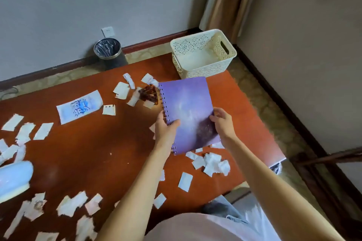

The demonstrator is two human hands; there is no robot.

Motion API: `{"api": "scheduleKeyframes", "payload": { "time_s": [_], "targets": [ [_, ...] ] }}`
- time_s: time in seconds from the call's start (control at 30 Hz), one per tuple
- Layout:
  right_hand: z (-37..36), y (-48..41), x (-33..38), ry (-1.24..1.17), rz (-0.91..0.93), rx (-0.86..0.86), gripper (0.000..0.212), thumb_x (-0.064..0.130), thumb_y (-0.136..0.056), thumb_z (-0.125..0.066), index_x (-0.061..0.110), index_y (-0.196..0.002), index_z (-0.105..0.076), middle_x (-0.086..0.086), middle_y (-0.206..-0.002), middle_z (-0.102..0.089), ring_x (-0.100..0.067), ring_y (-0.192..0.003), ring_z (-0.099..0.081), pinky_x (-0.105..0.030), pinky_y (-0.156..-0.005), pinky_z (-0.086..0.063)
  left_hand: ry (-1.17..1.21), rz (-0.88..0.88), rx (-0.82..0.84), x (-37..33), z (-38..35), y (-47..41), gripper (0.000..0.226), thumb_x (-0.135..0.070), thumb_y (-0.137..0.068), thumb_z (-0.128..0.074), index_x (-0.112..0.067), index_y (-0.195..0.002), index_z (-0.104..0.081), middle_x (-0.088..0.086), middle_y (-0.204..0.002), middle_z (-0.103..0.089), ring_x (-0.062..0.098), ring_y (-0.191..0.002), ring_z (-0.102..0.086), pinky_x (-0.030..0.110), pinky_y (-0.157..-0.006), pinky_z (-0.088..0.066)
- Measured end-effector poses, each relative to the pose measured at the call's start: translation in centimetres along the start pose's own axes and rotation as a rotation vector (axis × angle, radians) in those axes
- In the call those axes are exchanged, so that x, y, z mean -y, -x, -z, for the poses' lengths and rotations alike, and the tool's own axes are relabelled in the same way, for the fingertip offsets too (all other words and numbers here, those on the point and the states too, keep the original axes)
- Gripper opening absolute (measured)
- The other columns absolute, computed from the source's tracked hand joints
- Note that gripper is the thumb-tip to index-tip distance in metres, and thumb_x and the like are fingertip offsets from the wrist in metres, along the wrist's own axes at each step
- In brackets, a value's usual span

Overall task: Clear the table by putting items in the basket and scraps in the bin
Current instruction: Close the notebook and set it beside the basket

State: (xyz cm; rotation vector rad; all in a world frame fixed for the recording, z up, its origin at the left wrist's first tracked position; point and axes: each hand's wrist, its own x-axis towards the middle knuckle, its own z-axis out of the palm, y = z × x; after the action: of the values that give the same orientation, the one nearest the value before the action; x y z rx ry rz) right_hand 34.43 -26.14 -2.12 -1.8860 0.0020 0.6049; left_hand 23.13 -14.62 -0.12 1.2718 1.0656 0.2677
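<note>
While both hands hold it, the purple spiral notebook is above the right part of the red-brown table, with its cover facing up. The left hand grips it at the side with the wire spiral, the thumb lying on the cover. The right hand pinches the opposite edge, with the fingers curled on the cover. The far corner of the notebook points toward the cream basket, which stands on the far right corner of the table; I see nothing inside it.

Many torn white paper scraps lie over the table: a group just beside the near edge of the notebook, others at the left and at the near side. A brown hair claw clip lies among some scraps just left of the spiral. Further left is a white paper bag with a blue drawing. A pale blue and white object shows at the left edge, but I cannot tell what it is.

The round bin, lined with a plastic bag, stands on the floor by the wall, beyond the table.
</note>
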Motion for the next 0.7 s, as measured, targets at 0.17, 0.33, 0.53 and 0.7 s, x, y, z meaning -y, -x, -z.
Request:
{"api": "scheduleKeyframes", "payload": {
  "time_s": [0.17, 0.33, 0.53, 0.7],
  "targets": [
    [6.6, -5.2, -1.6, 0.105, -0.047, -0.078, 0.035, -0.014, -0.079, -0.045, 0.001, -0.103, -0.064, -0.007, -0.086, -0.058, -0.018, -0.080, -0.051, -0.024, -0.063, -0.042, -0.081, 0.084, 0.023, 1.0, -8.3, -2.8, 0.026, 0.009, -0.079, -0.055, 0.005, -0.104, -0.061, 0.015, -0.103, -0.067, 0.026, -0.090, -0.064, 0.027, -0.071, -0.051],
    [9.8, -9.8, -3.5, 0.214, -0.114, -0.104, 0.038, -0.010, -0.077, -0.038, 0.011, -0.096, -0.063, -0.009, -0.083, -0.056, -0.021, -0.071, -0.052, -0.015, -0.044, -0.040, -0.106, 0.243, 0.141, 1.8, -13.8, -5.1, 0.030, 0.007, -0.081, -0.056, 0.000, -0.110, -0.059, 0.016, -0.112, -0.065, 0.022, -0.091, -0.060, 0.031, -0.072, -0.049],
    [10.9, -13.1, -4.1, 0.259, -0.133, -0.109, 0.043, -0.012, -0.084, -0.039, 0.005, -0.120, -0.056, -0.007, -0.100, -0.052, -0.021, -0.078, -0.049, -0.002, -0.040, -0.036, -0.155, 0.390, 0.134, 2.0, -16.2, -6.9, 0.016, 0.003, -0.084, -0.053, -0.012, -0.088, -0.055, 0.007, -0.088, -0.063, 0.019, -0.070, -0.056, 0.027, -0.063, -0.044],
    [10.4, -14.4, -4.4, 0.400, -0.078, -0.102, 0.048, -0.010, -0.081, -0.042, 0.006, -0.123, -0.057, -0.010, -0.099, -0.049, -0.019, -0.089, -0.045, -0.028, -0.089, -0.043, -0.228, 0.368, 0.063, 1.7, -16.8, -7.4, 0.014, 0.001, -0.084, -0.052, -0.012, -0.083, -0.049, 0.003, -0.089, -0.053, 0.021, -0.076, -0.052, 0.035, -0.076, -0.051]
  ]
}}
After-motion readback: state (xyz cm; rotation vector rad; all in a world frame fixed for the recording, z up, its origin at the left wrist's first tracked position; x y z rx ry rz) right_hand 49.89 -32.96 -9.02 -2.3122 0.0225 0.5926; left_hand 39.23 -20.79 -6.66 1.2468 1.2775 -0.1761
